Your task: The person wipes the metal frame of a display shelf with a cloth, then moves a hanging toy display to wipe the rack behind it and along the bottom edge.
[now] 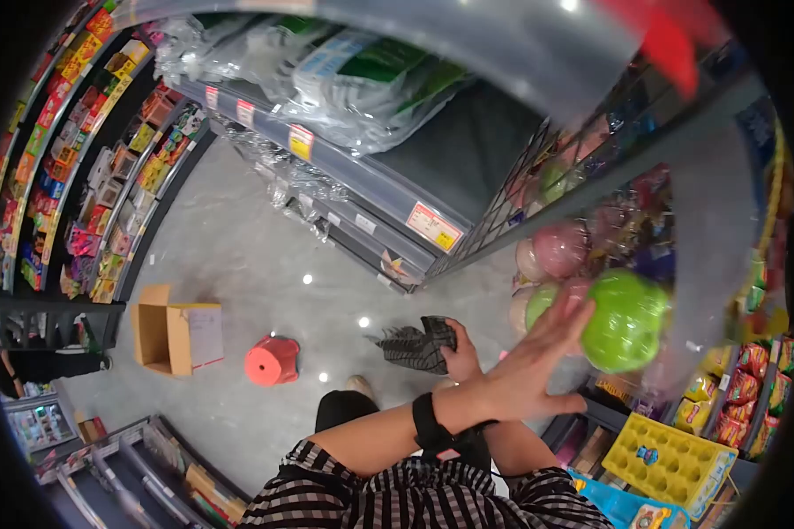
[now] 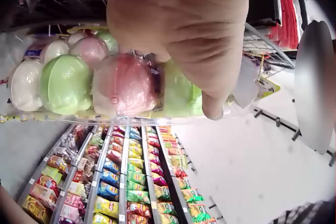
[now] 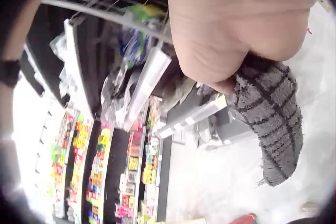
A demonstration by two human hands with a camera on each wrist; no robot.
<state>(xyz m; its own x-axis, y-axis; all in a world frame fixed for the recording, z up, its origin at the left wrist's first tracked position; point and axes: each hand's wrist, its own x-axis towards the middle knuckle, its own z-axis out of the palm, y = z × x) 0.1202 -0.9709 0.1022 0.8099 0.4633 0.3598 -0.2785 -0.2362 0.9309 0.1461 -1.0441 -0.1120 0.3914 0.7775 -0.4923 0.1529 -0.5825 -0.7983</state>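
Observation:
My left hand [image 1: 534, 366], a black band on its wrist, reaches across to the right. Its fingers stretch out to the side of a shiny green ball-shaped container [image 1: 626, 319], thumb spread away. In the left wrist view this hand [image 2: 184, 35] covers part of a green round container [image 2: 178, 90], beside a pink one [image 2: 126, 85] and another green one [image 2: 66, 85] in a row. Under the crossed left arm, my right hand [image 1: 461, 354] grips a grey cloth with dark checked lines [image 1: 419, 346]. The cloth [image 3: 275, 121] hangs down from the fingers in the right wrist view.
A shelf corner with price tags [image 1: 432, 227] and plastic-wrapped packs [image 1: 362, 88] stands ahead. On the floor are a red stool [image 1: 272, 361] and an open cardboard box [image 1: 176, 331]. A yellow tray [image 1: 666, 463] and snack bags [image 1: 739, 392] lie at right.

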